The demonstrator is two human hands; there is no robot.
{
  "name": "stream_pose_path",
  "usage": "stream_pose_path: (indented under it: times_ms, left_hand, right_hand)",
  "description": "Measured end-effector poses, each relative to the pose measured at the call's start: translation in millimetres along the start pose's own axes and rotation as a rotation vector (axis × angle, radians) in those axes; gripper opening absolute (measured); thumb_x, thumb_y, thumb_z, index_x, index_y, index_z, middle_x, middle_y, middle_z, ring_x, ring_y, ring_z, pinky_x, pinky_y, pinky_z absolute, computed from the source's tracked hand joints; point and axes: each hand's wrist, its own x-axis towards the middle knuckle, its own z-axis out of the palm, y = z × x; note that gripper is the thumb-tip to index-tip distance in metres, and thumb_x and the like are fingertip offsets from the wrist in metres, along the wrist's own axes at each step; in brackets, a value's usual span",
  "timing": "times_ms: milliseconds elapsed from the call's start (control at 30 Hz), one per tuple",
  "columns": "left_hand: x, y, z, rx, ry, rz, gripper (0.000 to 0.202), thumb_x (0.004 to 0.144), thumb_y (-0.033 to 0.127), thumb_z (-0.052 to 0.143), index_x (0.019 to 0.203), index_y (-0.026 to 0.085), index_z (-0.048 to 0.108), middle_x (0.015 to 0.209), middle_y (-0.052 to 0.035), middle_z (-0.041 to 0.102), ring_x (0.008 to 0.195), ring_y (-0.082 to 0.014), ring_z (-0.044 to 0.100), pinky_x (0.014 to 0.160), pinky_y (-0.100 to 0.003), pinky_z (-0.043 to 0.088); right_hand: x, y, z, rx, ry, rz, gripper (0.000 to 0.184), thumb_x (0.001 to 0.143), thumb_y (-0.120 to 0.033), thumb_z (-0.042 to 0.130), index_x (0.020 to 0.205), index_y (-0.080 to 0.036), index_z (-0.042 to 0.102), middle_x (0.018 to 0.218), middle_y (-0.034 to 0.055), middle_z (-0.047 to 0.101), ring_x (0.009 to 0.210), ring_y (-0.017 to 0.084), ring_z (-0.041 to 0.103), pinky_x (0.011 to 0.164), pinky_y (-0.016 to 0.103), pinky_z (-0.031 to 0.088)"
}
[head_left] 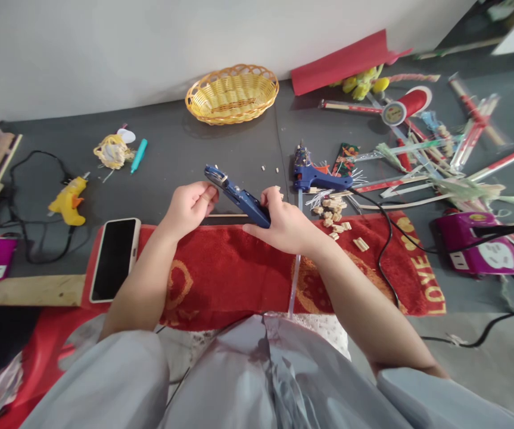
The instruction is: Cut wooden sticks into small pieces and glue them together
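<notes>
My right hand (286,220) is wrapped round a blue hand tool (243,199) with a metal part near its far end. The tool slants up and to the left, above the table; its exact kind is unclear. My left hand (189,205) is closed in a pinch beside the tool's far end, and what its fingers hold is hidden. A thin wooden stick (225,215) lies behind the red towel (234,268), between my hands. Right of my right hand is a pile of short cut wooden pieces (333,208), some on the towel. A blue glue gun (314,177) with a clear glue stick stands behind them.
A yellow wicker basket (232,98) stands by the wall. At left are a yellow glue gun (69,199), a teal marker (139,156) and a phone (114,260). On the right lie a red thread spool (413,106), wrapped sticks, a purple power box (480,244) and black cables (388,238).
</notes>
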Motion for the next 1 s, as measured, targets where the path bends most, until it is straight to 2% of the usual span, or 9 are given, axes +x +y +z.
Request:
stream_pose_path:
  times_ms: [233,400,533,667,767,1000]
  left_hand:
    - [-0.2,1.2,-2.5,-0.16,-0.054,-0.06,0.05,0.088,0.063,0.044,0.063,0.02,0.049,0.04,0.0048,0.041,0.034,-0.0067,0.036,0.037,-0.022,0.03]
    - [0.3,-4.3,2.0,0.059,0.043,0.033,0.05,0.093,0.056,0.037,0.063,0.019,0.052,0.044,0.0023,0.048,0.04,-0.0078,0.045,0.044,-0.022,0.035]
    - [-0.2,-6.0,6.9,0.22,0.097,0.093,0.042,0.096,0.045,0.037,0.071,0.018,0.058,0.051,0.0019,0.054,0.047,-0.0088,0.051,0.052,-0.022,0.039]
    - [-2.3,-7.2,9.9,0.29,0.171,0.165,0.04,0.097,0.042,0.036,0.077,0.018,0.059,0.056,0.0011,0.055,0.05,-0.0094,0.051,0.054,-0.022,0.038]
    - [-3.3,-8.1,8.5,0.228,0.183,0.179,0.042,0.097,0.045,0.035,0.074,0.018,0.058,0.054,0.0019,0.052,0.048,-0.0085,0.047,0.051,-0.022,0.035]
    - [-2.5,-2.9,-0.3,-0.138,0.03,0.038,0.047,0.091,0.057,0.043,0.066,0.017,0.053,0.049,0.0035,0.044,0.042,-0.0061,0.04,0.043,-0.02,0.033]
  right_hand:
    - [-1.9,-1.2,-1.5,0.024,-0.003,0.003,0.049,0.07,-0.058,0.056,0.092,-0.025,0.027,0.076,0.0004,0.053,0.063,0.02,0.053,0.063,0.032,0.041]
    - [-0.6,-1.7,-0.4,0.012,-0.001,0.011,0.048,0.07,-0.057,0.055,0.092,-0.024,0.026,0.074,0.0003,0.052,0.064,0.021,0.055,0.064,0.033,0.041]
    - [0.3,-1.5,0.2,0.006,0.01,0.002,0.049,0.07,-0.057,0.055,0.091,-0.024,0.025,0.072,-0.0002,0.051,0.063,0.021,0.054,0.064,0.033,0.04]
    - [0.2,-1.5,0.2,0.016,0.018,-0.022,0.048,0.07,-0.056,0.055,0.09,-0.025,0.025,0.073,-0.0004,0.051,0.061,0.019,0.052,0.062,0.033,0.04]
    - [0.0,-1.4,-0.1,0.028,0.018,-0.045,0.048,0.07,-0.055,0.057,0.09,-0.025,0.024,0.073,-0.001,0.05,0.06,0.019,0.051,0.062,0.032,0.04]
    - [0.4,0.6,-1.2,0.024,0.02,-0.093,0.047,0.07,-0.048,0.059,0.09,-0.025,0.024,0.076,-0.0011,0.048,0.06,0.015,0.046,0.061,0.03,0.036]
